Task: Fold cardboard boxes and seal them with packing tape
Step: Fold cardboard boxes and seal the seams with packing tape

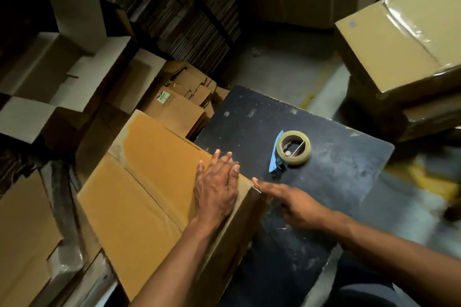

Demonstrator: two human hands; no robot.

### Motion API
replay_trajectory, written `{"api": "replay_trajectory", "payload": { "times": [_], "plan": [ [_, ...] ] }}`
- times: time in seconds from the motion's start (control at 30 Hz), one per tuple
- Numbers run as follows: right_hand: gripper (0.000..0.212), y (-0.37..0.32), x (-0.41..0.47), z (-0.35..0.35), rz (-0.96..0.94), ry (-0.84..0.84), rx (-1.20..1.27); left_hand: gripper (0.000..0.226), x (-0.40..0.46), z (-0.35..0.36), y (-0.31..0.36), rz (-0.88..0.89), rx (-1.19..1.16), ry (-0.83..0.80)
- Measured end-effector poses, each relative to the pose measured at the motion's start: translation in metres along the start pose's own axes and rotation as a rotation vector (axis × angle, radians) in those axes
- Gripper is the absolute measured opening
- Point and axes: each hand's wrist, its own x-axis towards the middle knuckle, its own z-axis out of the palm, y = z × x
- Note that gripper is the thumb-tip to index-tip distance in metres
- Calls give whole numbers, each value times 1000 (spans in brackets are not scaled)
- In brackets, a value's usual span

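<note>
A folded brown cardboard box [149,192] stands against the left edge of a black table [336,189], its top flaps closed with a seam running across. My left hand [217,187] lies flat on the box top near its right edge, fingers straight. My right hand [294,204] is beside the box's upper right corner, forefinger stretched out and touching a strip of clear tape [257,188] at that corner. A roll of packing tape on a blue dispenser [291,149] lies on the table beyond both hands, untouched.
Open and flattened cardboard boxes [62,77] crowd the floor at left. A taped box [404,47] sits on a stack at right. Stacked flat cardboard [174,7] fills the back. Grey floor with yellow paint [424,182] lies right of the table.
</note>
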Motion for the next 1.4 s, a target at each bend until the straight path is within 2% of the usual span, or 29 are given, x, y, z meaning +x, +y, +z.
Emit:
{"api": "replay_trajectory", "payload": {
  "times": [0.07,0.13,0.23,0.33,0.47,0.63,0.73,0.9,1.07,1.13,1.17,1.27,1.33,1.4],
  "plan": [
    [94,7,-5,6,146,76,-88,61,-1,-2,-4,36,-51,-8],
    [94,6,-16,14,220,171,-58,65,-2,-3,-6,80,-88,-12],
    [102,-18,-24,30,178,272,73,63,-4,-1,-10,114,-121,-11],
    [97,-48,-19,53,135,367,250,62,-5,0,-11,115,-109,6],
    [95,-57,-9,86,111,546,226,63,-4,2,-11,119,-93,24],
    [117,-68,-8,114,211,537,109,65,-4,8,-14,139,-86,46],
    [114,-67,-22,111,221,484,5,66,-1,6,-14,141,-95,40],
    [110,-65,-12,91,234,613,170,67,-2,7,-14,139,-64,51],
    [120,-93,0,111,385,518,-30,70,0,4,-12,136,-41,8],
    [112,-88,-8,122,354,475,-59,72,0,2,-13,134,-45,2],
    [99,-81,-13,123,326,482,-45,72,0,2,-13,133,-47,1],
    [50,-74,-22,98,265,760,230,71,0,2,-13,135,-45,-3],
    [48,-82,-19,65,272,863,472,66,1,3,-14,140,-38,-9],
    [55,-89,-11,32,237,811,577,64,2,2,-13,141,-37,-18]
  ]
}}
